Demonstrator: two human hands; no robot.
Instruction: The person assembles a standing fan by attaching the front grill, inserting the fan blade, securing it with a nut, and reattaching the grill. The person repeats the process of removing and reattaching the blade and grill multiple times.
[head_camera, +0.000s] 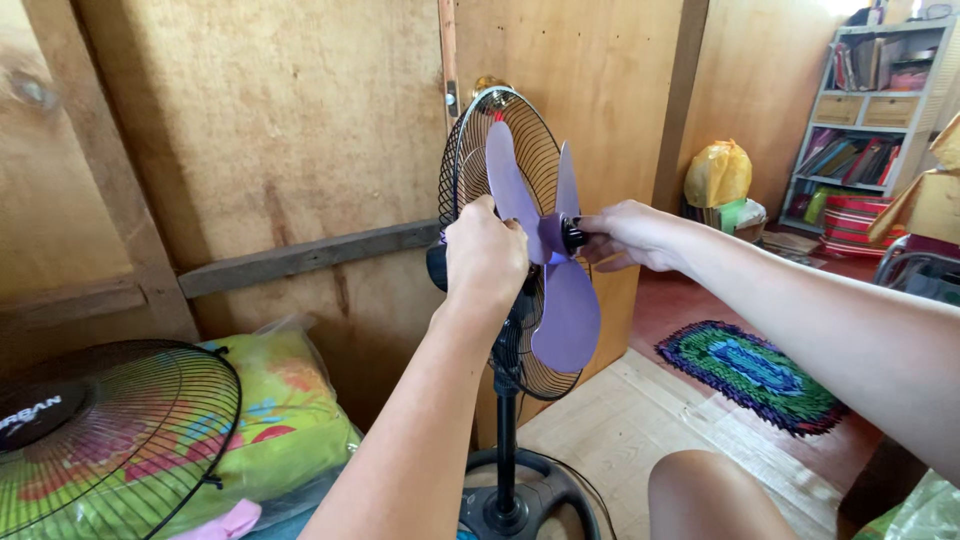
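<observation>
A black stand fan stands in front of me with its front grille off. Its purple three-bladed propeller sits against the rear wire guard. My left hand is closed around a blade near the hub, in front of the motor housing. My right hand pinches the small black cap at the centre of the blades with its fingertips. The detached black front grille lies at the lower left, on a bright patterned bundle.
Plywood wall and a wooden door post stand right behind the fan. A colourful woven mat lies on the floor to the right. A yellow bag and a grey shelf unit with books stand farther back. My bare knee is at the bottom.
</observation>
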